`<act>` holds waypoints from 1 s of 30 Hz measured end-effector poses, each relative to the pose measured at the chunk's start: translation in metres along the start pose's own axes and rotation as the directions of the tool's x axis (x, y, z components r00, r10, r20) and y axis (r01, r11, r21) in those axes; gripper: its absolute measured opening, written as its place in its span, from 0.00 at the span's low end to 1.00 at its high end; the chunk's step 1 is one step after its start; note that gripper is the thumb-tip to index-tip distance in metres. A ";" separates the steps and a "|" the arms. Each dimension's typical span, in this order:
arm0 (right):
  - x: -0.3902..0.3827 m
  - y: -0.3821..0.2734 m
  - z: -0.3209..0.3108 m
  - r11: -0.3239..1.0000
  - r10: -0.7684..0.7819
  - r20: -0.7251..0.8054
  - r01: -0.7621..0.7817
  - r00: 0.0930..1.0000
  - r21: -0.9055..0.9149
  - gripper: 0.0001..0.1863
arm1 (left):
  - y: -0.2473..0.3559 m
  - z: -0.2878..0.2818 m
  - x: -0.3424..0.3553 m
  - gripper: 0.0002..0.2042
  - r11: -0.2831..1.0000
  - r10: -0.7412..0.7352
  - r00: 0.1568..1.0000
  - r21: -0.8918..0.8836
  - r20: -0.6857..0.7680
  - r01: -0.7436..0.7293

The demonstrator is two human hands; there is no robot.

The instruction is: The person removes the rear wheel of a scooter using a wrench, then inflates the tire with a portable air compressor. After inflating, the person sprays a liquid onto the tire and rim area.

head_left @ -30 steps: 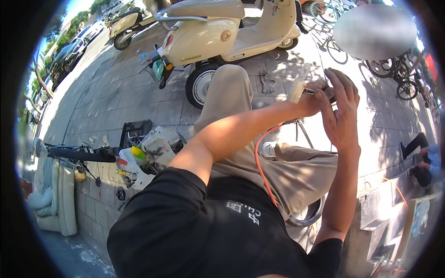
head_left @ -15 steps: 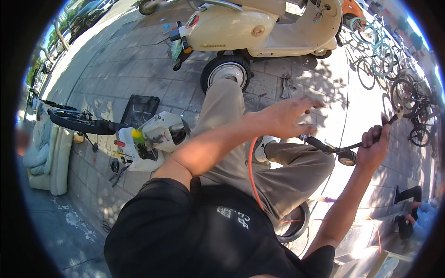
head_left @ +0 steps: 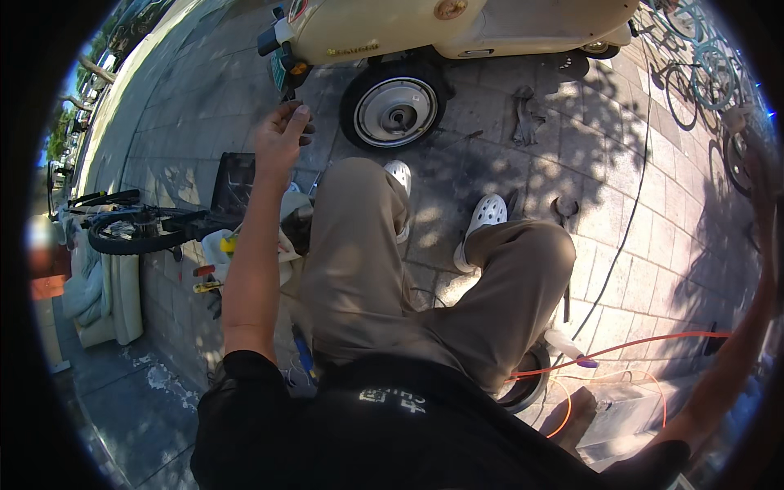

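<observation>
The pavement [head_left: 204, 114] spreads beneath the left grip [head_left: 294, 128] and the right grip [head_left: 758, 163]. Largest on it is the cream scooter [head_left: 392, 33], beyond the left grip and running off to its right, its tail just past the fingers; whether they touch it, I cannot tell. A pale sofa [head_left: 126, 306] lies left of the left grip and nearer the body, a bike [head_left: 135, 243] between the two. The scooter's rear wheel [head_left: 398, 112] sits near the left grip, to its right, the two apart. A black tyre [head_left: 523, 398] lies far nearer the body than the right grip and left of it. The orange-red hose [head_left: 653, 340] stretches from by that tyre to the right forearm, well short of the right grip. A black tray [head_left: 234, 175] is just left of the left wrist and nearer the body.

The left grip is half curled, thumb close to the fingers; whether something small is pinched there, I cannot tell. The right grip is dim and blurred at the picture's edge, so its state cannot be told.

Between the grips lie a white shoe [head_left: 492, 211], a grey rag [head_left: 527, 118] and, smallest, a wrench [head_left: 565, 211].
</observation>
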State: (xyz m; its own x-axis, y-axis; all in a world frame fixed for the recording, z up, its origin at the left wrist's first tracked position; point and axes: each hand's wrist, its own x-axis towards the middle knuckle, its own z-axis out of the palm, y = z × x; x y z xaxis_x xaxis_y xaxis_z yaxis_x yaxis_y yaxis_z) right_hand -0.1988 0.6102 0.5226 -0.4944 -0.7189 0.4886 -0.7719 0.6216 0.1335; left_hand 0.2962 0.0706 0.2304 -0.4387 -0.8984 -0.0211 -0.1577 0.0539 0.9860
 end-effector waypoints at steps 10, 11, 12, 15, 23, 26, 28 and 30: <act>-0.073 -0.254 0.428 0.925 -0.027 0.723 -0.256 0.691 0.279 0.21 | -0.115 0.081 0.155 0.34 0.742 0.102 0.981 0.644 0.166 -0.186; -0.079 -0.274 0.459 0.901 -0.023 0.744 -0.310 0.668 0.305 0.22 | -0.128 0.084 0.171 0.34 0.662 0.153 0.972 0.713 0.176 -0.233; -0.081 -0.295 0.487 0.886 -0.011 0.749 -0.340 0.662 0.314 0.21 | -0.140 0.089 0.182 0.33 0.613 0.236 0.956 0.736 0.176 -0.287; -0.086 -0.338 0.558 0.834 -0.191 0.709 -0.269 0.678 0.482 0.18 | -0.161 0.119 0.173 0.28 0.657 0.251 0.939 0.671 0.236 -0.344; -0.068 -0.445 0.644 0.271 -0.081 0.862 -0.821 0.500 0.502 0.22 | -0.264 0.197 0.093 0.22 0.704 -0.710 0.536 0.465 0.456 0.537; -0.079 -0.466 0.660 0.184 -0.035 0.901 -0.884 0.432 0.431 0.23 | -0.296 0.213 0.096 0.25 0.633 -0.774 0.556 0.373 0.302 0.678; -0.082 -0.486 0.663 0.168 -0.024 0.921 -0.907 0.388 0.387 0.24 | -0.323 0.212 0.108 0.29 0.707 -0.703 0.664 0.350 0.255 0.614; -0.085 -0.491 0.662 0.196 0.004 0.924 -0.906 0.383 0.375 0.23 | -0.330 0.227 0.117 0.30 0.693 -0.712 0.674 0.358 0.197 0.627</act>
State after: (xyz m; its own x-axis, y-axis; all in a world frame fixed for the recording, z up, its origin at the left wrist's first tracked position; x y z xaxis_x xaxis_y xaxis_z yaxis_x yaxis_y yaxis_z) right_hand -0.0422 0.1596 -0.1552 -0.5614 -0.5603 -0.6090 0.1472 0.6566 -0.7397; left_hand 0.0960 0.0464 -0.1350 -0.3579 -0.5581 -0.7486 -0.7004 -0.3697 0.6105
